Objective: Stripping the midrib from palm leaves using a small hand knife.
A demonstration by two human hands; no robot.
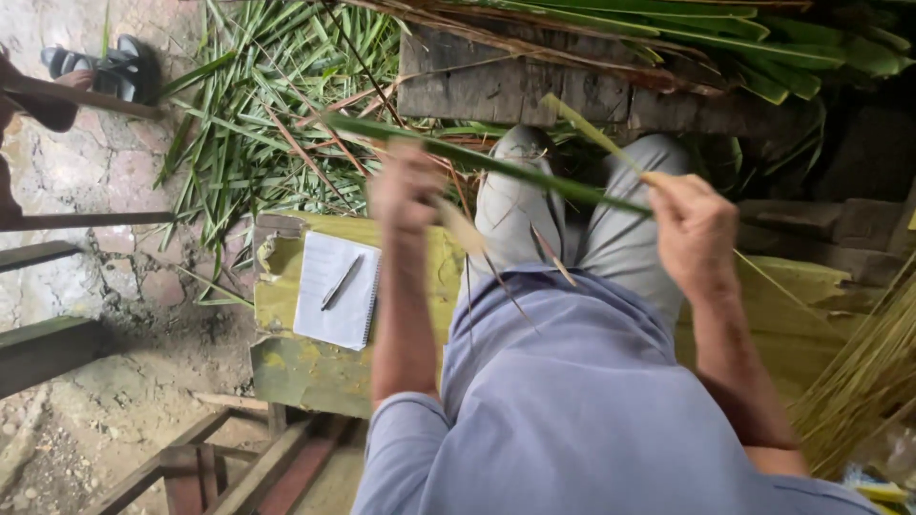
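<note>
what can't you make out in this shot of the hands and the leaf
- Left hand, head view: motion blur hides its fingers and grip on the green leaf.
- Right hand: only its back shows, so the fingertips are hidden.
- Notebook page: too small to tell.
- Sandals: partly cut off by the wooden bar.

- Soft, even daylight falls on me from the upper left, brightest on the pale stone paving (pixel 67 162).
- The right side sinks into deep shadow around the dark wooden planks (pixel 840 219).
- My left hand (pixel 405 186) is smeared by motion blur; my right hand (pixel 697 229) is sharper.
- The white spiral notepad (pixel 334 291) looks crisp, without glare.
- Lines bend slightly toward the edges, and the lower corners look soft.
</note>
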